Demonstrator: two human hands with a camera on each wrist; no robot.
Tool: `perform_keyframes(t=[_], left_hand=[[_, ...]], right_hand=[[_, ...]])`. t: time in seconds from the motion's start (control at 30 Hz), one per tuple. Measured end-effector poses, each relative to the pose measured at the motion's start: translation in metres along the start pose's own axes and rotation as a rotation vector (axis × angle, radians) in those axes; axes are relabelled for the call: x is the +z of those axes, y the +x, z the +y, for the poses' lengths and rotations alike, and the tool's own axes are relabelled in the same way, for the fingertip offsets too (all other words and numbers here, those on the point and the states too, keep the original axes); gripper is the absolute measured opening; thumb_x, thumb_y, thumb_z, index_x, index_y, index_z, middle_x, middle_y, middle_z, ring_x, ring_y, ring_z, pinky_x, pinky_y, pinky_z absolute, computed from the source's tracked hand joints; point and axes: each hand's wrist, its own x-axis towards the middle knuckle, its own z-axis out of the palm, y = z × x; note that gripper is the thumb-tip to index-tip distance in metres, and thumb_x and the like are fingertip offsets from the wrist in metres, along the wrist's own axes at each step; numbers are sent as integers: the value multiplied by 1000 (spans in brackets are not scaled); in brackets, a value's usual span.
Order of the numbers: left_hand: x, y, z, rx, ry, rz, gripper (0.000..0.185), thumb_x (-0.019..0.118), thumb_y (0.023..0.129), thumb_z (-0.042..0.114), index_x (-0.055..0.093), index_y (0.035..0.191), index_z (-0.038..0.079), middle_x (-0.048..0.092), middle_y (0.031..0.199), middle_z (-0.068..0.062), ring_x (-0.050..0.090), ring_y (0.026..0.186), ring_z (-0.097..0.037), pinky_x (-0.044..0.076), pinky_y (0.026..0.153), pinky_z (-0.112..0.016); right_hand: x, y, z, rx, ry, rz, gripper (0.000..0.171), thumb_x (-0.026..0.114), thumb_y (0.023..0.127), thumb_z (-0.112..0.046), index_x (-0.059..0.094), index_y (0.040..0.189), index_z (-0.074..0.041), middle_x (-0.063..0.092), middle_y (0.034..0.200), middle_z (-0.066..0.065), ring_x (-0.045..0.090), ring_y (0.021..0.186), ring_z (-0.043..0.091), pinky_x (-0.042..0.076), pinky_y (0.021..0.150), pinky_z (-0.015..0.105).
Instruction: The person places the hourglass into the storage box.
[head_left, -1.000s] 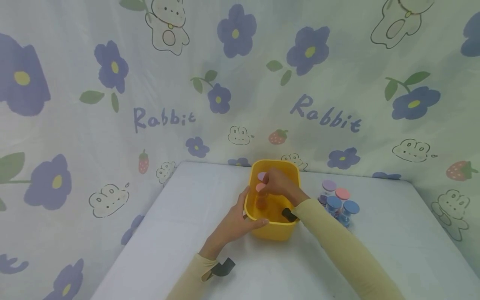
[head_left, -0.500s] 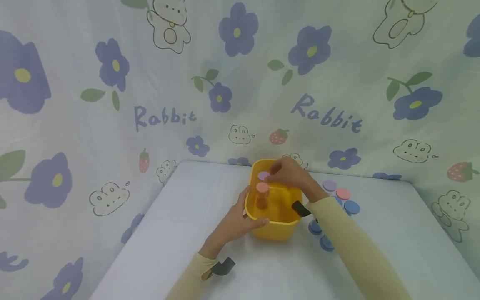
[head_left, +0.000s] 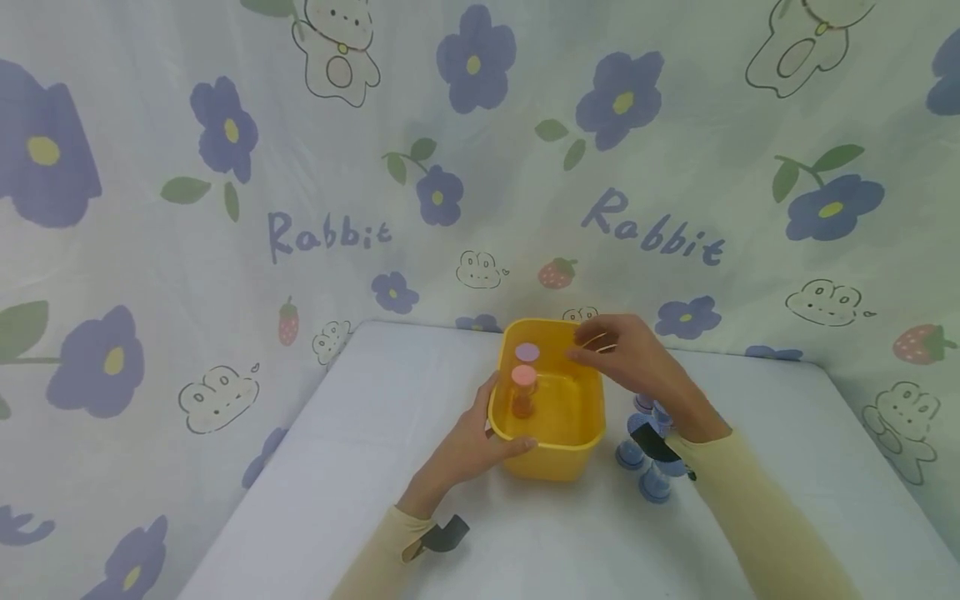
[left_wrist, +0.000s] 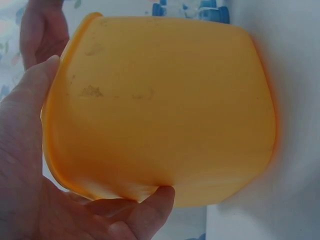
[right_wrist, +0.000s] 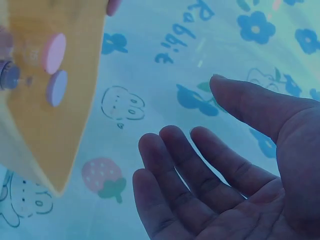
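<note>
Left hand (head_left: pixel 474 437) grips the yellow plastic tub (head_left: pixel 551 465), pink-topped clear hourglass (head_left: pixel 523 379) inside; right hand (head_left: pixel 639 358)'s empty, loosely spread by its right rim. Sweep too low and it could topple those blue-ended clear hourglasses (head_left: pixel 655 485) right of the tub.

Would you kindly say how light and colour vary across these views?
Head view: soft, fairly even light; left wrist view: orange glow on the white table beside the yellow bin; right wrist view: blue cast over the backdrop, right hand dark.

Head view: left sleeve (head_left: pixel 375 554), seven o'clock, pale yellow, curved black tab (head_left: pixel 446 535); right sleeve (head_left: pixel 765 508), four o'clock, same yellow, second black tab (head_left: pixel 654 443).
</note>
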Motion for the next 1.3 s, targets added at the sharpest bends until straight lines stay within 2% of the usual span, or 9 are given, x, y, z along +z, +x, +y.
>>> perform_keyframes(t=[0.13,0.43,0.6,0.77,0.9,1.0,1.1,1.2,1.3], left_hand=[[0,0,0,-1,3,5,115,81,82,58,8,166,29,32,170,-3,41,152,-29,39,122,-59],[0,0,-2,12,0,3,112,81,86,50,7,166,29,29,171,-4,39,153,-30,38,122,-58],[0,0,-3,8,0,4,113,81,85,52,7,166,29,29,172,-4,39,153,-31,38,122,-58],[0,0,-2,-3,-5,7,115,82,82,56,7,166,31,29,172,-2,39,154,-29,38,123,-57],[1,0,-3,5,-2,8,115,82,82,57,7,166,31,28,172,-1,38,154,-29,38,123,-57],[1,1,-3,12,2,8,115,81,83,56,7,166,31,27,172,0,38,155,-29,37,123,-57],[1,2,-2,13,-1,9,115,81,82,58,7,166,32,27,172,0,37,155,-28,37,124,-58],[1,2,-2,12,-5,7,117,81,81,60,7,166,32,28,172,0,38,154,-28,37,124,-58],[1,2,-3,12,-8,5,117,82,80,61,7,166,32,29,171,-1,39,154,-29,37,124,-58]], right_hand=[[-11,-21,8,11,-18,28,38,75,95,-32,69,125,-10,72,126,12,72,110,29,63,96,44],[-31,-59,38,50,-41,80,49,70,97,-42,64,134,-9,71,128,14,71,114,32,63,96,44],[-35,-75,51,36,-47,107,47,70,99,-40,65,132,-8,72,126,15,70,114,33,64,90,28],[-36,-85,63,48,-43,107,48,70,99,-39,64,134,-6,71,128,17,69,115,34,57,84,10],[-35,-93,74,56,-51,104,47,71,99,-35,63,134,-5,70,128,17,69,115,34,52,84,3],[-31,-99,82,70,-51,110,49,72,98,-35,63,135,-5,71,128,17,70,113,33,51,83,3],[-26,-104,90,77,-49,120,49,74,96,-34,63,134,-5,71,128,16,71,111,25,51,84,3],[-21,-108,100,72,-43,127,48,75,96,-32,63,134,-5,71,127,16,68,106,5,51,84,3],[-15,-113,109,67,-20,132,49,76,95,-30,62,135,-5,71,127,16,60,101,-14,51,84,3]])
